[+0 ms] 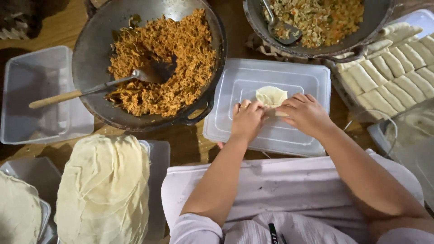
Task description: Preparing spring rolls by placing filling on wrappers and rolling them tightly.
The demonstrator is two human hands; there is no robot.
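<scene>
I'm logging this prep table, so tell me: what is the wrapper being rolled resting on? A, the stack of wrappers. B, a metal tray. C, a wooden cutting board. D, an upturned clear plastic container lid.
D: both hands, left hand and right hand, press the pale wrapper on the clear plastic lid.

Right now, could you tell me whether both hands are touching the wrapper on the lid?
Touching. The head view shows the left hand and right hand with fingertips pressed on the near edge of the wrapper, no gap visible.
</scene>
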